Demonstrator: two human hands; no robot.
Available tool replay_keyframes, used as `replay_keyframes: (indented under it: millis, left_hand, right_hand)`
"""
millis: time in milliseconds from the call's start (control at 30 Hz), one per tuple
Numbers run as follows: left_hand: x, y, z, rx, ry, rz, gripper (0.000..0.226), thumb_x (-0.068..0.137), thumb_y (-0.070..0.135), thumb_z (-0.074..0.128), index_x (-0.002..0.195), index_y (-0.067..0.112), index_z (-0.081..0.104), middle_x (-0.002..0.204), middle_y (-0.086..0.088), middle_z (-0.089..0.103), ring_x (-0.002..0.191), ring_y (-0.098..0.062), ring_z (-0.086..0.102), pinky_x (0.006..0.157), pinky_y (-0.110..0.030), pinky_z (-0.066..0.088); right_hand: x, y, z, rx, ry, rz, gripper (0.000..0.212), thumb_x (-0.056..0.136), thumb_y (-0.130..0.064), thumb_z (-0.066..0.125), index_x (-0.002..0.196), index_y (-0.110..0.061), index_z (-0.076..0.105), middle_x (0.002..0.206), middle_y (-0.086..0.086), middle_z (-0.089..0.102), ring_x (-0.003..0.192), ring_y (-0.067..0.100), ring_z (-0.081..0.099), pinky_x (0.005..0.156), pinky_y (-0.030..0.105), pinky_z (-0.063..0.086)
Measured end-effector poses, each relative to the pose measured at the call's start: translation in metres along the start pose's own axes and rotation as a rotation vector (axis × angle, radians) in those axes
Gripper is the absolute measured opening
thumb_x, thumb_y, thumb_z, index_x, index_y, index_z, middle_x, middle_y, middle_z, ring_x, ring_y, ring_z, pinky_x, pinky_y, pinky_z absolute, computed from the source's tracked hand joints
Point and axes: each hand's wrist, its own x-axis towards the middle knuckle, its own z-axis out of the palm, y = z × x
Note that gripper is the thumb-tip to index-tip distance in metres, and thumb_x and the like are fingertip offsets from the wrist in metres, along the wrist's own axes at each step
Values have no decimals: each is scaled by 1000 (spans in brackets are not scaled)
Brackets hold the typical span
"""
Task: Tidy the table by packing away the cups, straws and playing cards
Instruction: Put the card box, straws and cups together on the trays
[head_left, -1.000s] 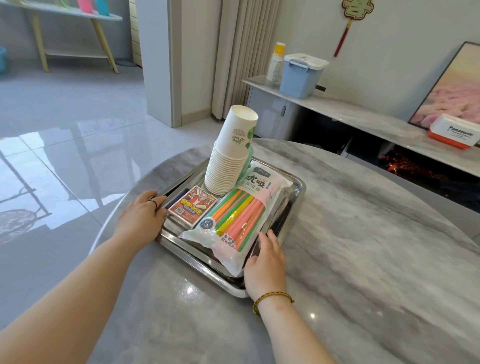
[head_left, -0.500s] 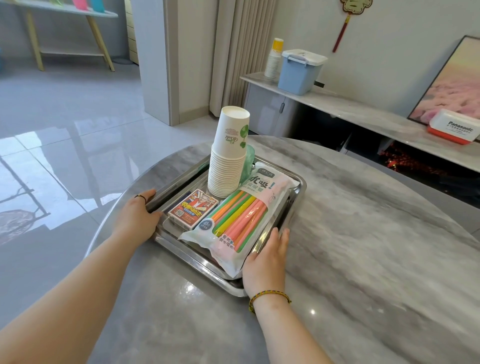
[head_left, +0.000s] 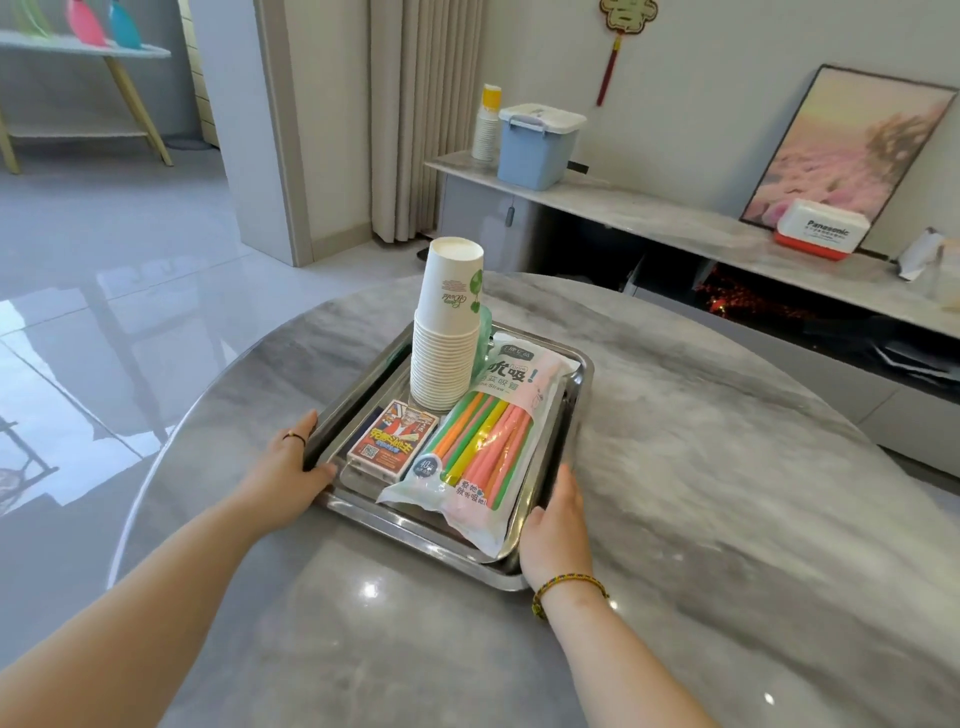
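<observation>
**Cups (head_left: 447, 343), straws (head_left: 483, 441) and playing cards (head_left: 392, 439) gathered on one steel tray**

The cups stand as one tall nested stack, mouths down, at the far side of a shallow steel tray (head_left: 415, 525). Against the stack's right side lies the sealed pack of straws, orange, yellow, green and pink, its near end reaching the tray's near corner. The boxed playing cards lie flat just left of the pack, in front of the stack. The tray sits on a round grey marble tabletop (head_left: 701, 493), toward its left side.

On my remote feed the hands are apart, one at each side of the tray. The left hand (head_left: 288, 467) grips the left rim with its thumb hooked over the edge, a dark ring (head_left: 293, 438) on one finger. The right hand (head_left: 558, 525) lies with straight fingers along the right rim, thumb on top, a braided bracelet (head_left: 569, 584) at the wrist; its fingertips are blurred.

Beyond the tabletop, a low marble sideboard (head_left: 649, 208) carries a blue lidded bin (head_left: 537, 148), a second stack of paper cups (head_left: 487, 127) just beside it, a white and red box (head_left: 821, 236) and a framed picture (head_left: 852, 150) leaning on the wall.
</observation>
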Motion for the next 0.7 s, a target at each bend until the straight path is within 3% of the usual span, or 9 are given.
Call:
replay_keyframes:
  millis: [100, 200, 367, 500, 600, 700]
  left_hand:
    - [-23, 15, 25, 34, -91, 19, 74, 86, 20, 57, 144, 15, 11, 148, -12, 23, 131, -29, 32, 106, -36, 28]
    - [-52, 29, 54, 30, -136, 67, 83, 83, 27, 62, 144, 13, 7, 149, -11, 21, 135, -27, 27, 107, -34, 26]
    - [-96, 61, 107, 42, -161, 186, 78, 78, 22, 68, 139, 10, 22, 117, 3, 33, 123, -23, 38, 82, -17, 30]
    - [-122, 84, 155, 68, -213, 191, 87, 77, 27, 68, 142, 6, 14, 142, -11, 27, 128, -26, 35, 105, -37, 34]
    - [-139, 104, 189, 85, -239, 208, 93, 79, 30, 66, 143, 8, 3, 147, -9, 18, 129, -25, 35, 107, -36, 33]
    - [-151, 120, 216, 87, -242, 236, 92, 78, 31, 66, 143, 8, 4, 145, -9, 21, 128, -26, 36, 105, -33, 32]
  right_hand:
    - [-8, 21, -35, -12, 30, 9, 56, 88, 1, 32, 140, -17, 21, 144, 7, 31, 129, 20, 36, 98, 21, 31]
    - [-14, 47, -72, -50, 14, 50, 58, 90, -1, 32, 142, -18, 15, 146, 6, 31, 129, 22, 37, 100, 25, 32]
    - [-27, 91, -135, -148, -22, 81, 61, 89, 0, 32, 144, -16, 11, 148, 10, 28, 133, 25, 33, 107, 29, 28]
    - [-36, 126, -189, -257, -77, 104, 62, 89, -6, 34, 143, -17, 7, 149, 8, 26, 131, 25, 35, 109, 33, 29]
    - [-46, 152, -223, -293, -24, 159, 59, 91, -9, 35, 143, -20, 9, 147, 8, 31, 130, 26, 37, 106, 33, 30]
    - [-52, 173, -247, -362, 60, 271, 56, 92, -19, 37, 142, -24, 12, 143, 9, 38, 128, 29, 38, 107, 41, 32]
